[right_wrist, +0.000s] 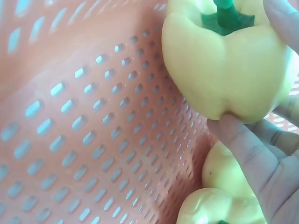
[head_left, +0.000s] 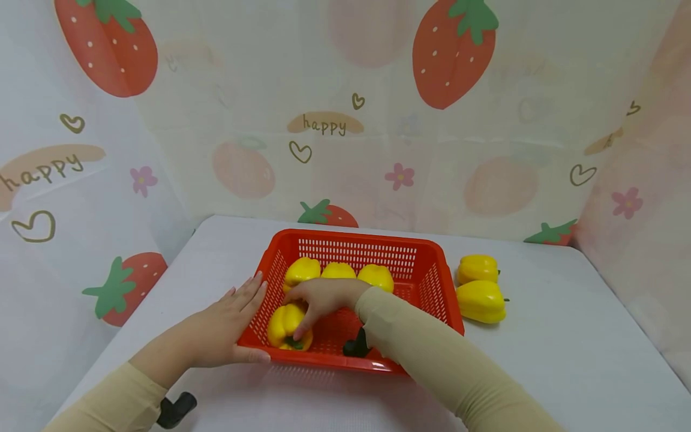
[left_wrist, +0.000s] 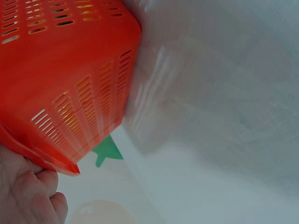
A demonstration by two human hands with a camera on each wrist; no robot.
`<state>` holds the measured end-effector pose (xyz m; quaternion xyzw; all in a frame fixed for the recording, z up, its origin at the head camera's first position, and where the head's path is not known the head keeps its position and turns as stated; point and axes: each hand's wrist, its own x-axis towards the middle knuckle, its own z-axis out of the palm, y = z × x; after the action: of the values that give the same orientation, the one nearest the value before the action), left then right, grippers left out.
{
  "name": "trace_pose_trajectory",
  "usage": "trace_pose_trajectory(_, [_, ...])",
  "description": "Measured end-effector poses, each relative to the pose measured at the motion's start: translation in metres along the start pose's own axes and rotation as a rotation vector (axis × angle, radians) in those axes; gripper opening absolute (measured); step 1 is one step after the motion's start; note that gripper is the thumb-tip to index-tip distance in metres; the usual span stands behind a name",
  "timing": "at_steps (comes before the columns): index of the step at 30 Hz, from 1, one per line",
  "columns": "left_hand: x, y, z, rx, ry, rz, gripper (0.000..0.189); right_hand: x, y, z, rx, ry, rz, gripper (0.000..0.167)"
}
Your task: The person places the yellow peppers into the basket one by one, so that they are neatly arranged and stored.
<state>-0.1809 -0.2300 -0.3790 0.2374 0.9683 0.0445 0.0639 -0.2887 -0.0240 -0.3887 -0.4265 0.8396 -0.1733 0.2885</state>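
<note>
My right hand (head_left: 324, 300) reaches into a red plastic basket (head_left: 426, 249) and grips a yellow bell pepper (head_left: 282, 327) in the near left corner. In the right wrist view that bell pepper (right_wrist: 224, 70) shows its green stem, with thumb and fingers on opposite sides. My left hand (head_left: 221, 327) rests against the basket's near left corner, fingers fairly straight along the left rim and thumb along the front rim. Also inside the basket, a row of yellow bell peppers (head_left: 302, 271) lies behind the right hand, partly covered by it.
Two more yellow bell peppers (head_left: 481, 301) lie on the white table (head_left: 550, 336), just right of the basket. A cloth backdrop (head_left: 378, 138) with printed strawberries stands behind and at both sides. Dark wrist mounts (head_left: 177, 410) show at both sleeves.
</note>
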Motion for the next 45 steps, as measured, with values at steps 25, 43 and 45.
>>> trace_pose_trajectory(25, [-0.0012,0.0016,-0.0014,-0.003,-0.011,-0.015,0.116,-0.0008,0.0020,-0.0015,0.021,-0.065,0.102,0.076])
trace_pose_trajectory(43, [-0.0003,-0.0003,0.0007,0.004,-0.002,-0.009,0.115,-0.0018,0.0026,-0.0037,-0.016,-0.064,0.097,0.068])
trace_pose_trajectory(45, [-0.0002,-0.0002,0.0008,0.003,-0.001,-0.010,0.116,-0.0028,0.0026,-0.0052,-0.016,-0.064,0.100,0.069])
